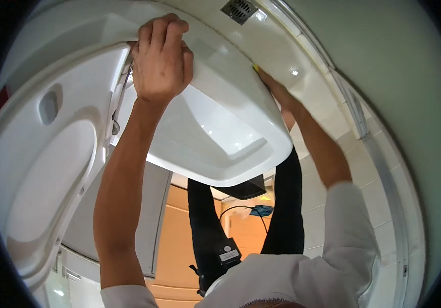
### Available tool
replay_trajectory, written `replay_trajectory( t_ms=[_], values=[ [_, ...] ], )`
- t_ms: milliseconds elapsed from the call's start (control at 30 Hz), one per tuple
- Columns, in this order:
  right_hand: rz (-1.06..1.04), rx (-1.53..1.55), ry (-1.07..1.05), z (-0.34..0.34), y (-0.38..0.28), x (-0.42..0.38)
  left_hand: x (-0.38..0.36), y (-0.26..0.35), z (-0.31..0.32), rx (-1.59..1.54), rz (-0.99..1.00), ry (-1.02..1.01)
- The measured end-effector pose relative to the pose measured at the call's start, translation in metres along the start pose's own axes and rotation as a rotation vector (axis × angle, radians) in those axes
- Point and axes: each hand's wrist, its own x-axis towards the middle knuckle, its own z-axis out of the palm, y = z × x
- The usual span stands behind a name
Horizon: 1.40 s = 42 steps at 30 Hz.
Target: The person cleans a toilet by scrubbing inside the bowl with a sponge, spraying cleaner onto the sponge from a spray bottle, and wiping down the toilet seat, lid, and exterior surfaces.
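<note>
My left hand (160,59) is closed at the top edge of a white basin (220,97), its fingers curled down, and whatever it grips is hidden. The right hand (279,95) reaches along the basin's outer right side. A small yellow thing (256,67) shows at its fingertips, pressed near the seam where the basin meets the tiled surface. To the left of my left hand stands a white moulded panel (51,154) with an oval recess, tilted beside the basin.
A metal drain grate (239,10) lies in the tiles beyond the basin. A metal track (356,110) curves down the right side. Below are my legs in black trousers (288,200), a black box with a cable (227,252) and an orange surface (172,236).
</note>
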Motion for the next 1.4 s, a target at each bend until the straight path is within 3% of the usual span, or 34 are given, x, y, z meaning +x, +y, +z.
replay_trajectory(
  t_ms=[33, 100, 133, 200, 233, 300, 333, 400, 467, 500, 567, 600, 633, 667, 700, 767, 800, 867, 933, 1000, 1067, 1167, 1233, 1267, 1333, 1400],
  values=[
    [-0.003, 0.099, 0.041, 0.004, 0.001, -0.045, 0.001, 0.0, 0.001, 0.004, -0.015, 0.014],
    [-0.139, -0.073, 0.017, 0.021, -0.038, -0.097, 0.0, -0.001, 0.003, 0.034, 0.011, 0.025],
    [-0.15, -0.077, 0.001, 0.031, -0.063, -0.101, -0.002, -0.001, 0.003, 0.052, 0.005, 0.031],
    [-0.453, -0.269, -0.012, 0.064, -0.114, -0.099, -0.001, -0.003, 0.002, -0.031, 0.049, 0.07],
    [-0.475, -0.274, -0.033, 0.082, -0.141, -0.092, 0.001, -0.004, 0.002, -0.005, 0.042, 0.084],
    [-0.8, -0.527, 0.081, 0.119, -0.176, -0.08, -0.006, -0.006, 0.0, -0.03, 0.072, 0.107],
    [-0.81, -0.528, 0.069, 0.129, -0.173, -0.087, -0.01, -0.007, -0.002, -0.018, 0.066, 0.112],
    [-0.912, -0.762, 0.353, 0.133, -0.176, -0.098, -0.005, -0.006, -0.003, -0.14, 0.12, 0.126],
    [-0.93, -0.798, 0.406, 0.125, -0.168, -0.126, -0.026, 0.01, 0.01, -0.302, 0.041, 0.224],
    [-0.715, -0.577, 0.362, 0.123, -0.168, -0.145, -0.049, 0.03, 0.011, -0.434, -0.063, 0.246],
    [-0.543, -0.237, 0.171, 0.134, -0.163, -0.172, -0.091, 0.079, 0.004, -0.769, -0.279, 0.248],
    [-0.545, -0.248, 0.165, 0.143, -0.16, -0.176, -0.106, 0.103, -0.002, -0.977, -0.383, 0.23],
    [-0.458, -0.054, -0.019, 0.152, -0.155, -0.179, -0.115, 0.119, -0.016, -1.307, -0.629, 0.194],
    [-0.362, 0.135, -0.203, 0.158, -0.148, -0.179, -0.121, 0.123, -0.029, -1.311, -0.633, 0.21],
    [-0.403, -0.009, -0.178, 0.162, -0.147, -0.177, -0.125, 0.122, -0.043, -1.453, -0.827, 0.191],
    [-0.389, -0.364, -0.127, 0.175, -0.166, -0.189, -0.142, 0.114, -0.045, -1.631, -1.0, 0.235],
    [-0.334, -0.573, -0.104, 0.184, -0.176, -0.197, -0.154, 0.111, -0.042, -1.626, -1.005, 0.26],
    [-0.369, -0.604, -0.051, 0.195, -0.18, -0.202, -0.174, 0.105, -0.041, -1.898, -1.059, 0.176],
    [-0.69, -0.92, 0.308, 0.197, -0.193, -0.207, -0.189, 0.104, -0.048, -1.924, -1.051, 0.226],
    [-0.767, -0.727, 0.391, 0.228, -0.24, -0.229, -0.209, 0.094, -0.065, -2.043, -1.206, 0.071],
    [-0.858, -0.784, 0.366, 0.257, -0.278, -0.245, -0.237, 0.087, -0.054, -2.079, -1.178, 0.134],
    [-1.031, -0.889, 0.298, 0.3, -0.298, -0.261, -0.255, 0.091, -0.055, -2.053, -1.352, 0.127],
    [-1.147, -1.078, 0.215, 0.327, -0.303, -0.275, -0.261, 0.101, -0.041, -1.891, -1.222, 0.102],
    [-1.076, -1.112, 0.198, 0.341, -0.303, -0.286, -0.262, 0.107, -0.033, -1.708, -1.128, 0.044],
    [-1.013, -1.188, 0.147, 0.362, -0.296, -0.305, -0.255, 0.116, -0.025, -1.765, -1.049, -0.016],
    [-1.047, -1.219, 0.042, 0.379, -0.282, -0.314, -0.258, 0.126, -0.044, -1.848, -1.045, 0.048]
  ],
)
